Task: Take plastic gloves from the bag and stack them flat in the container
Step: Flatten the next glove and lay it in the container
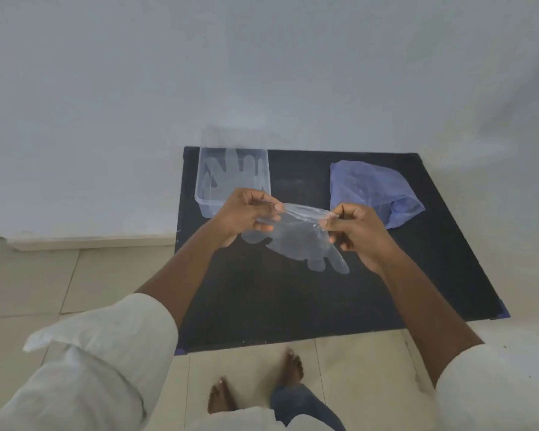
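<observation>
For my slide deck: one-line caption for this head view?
Both hands, left and right, stretch a clear glove over the black mat, container and bag behind.

Setting: bare domestic-looking room. Evidence: pale tiled floor [75,281], plain white wall [262,73], black mat [293,300], bare feet [255,384].

Both arms extended forward, white sleeves rolled above the elbows. Left hand [246,214] and right hand [355,233] raised level with each other, near but apart, each pinching thumb against fingertips, remaining fingers curled. Bare feet visible below.
</observation>
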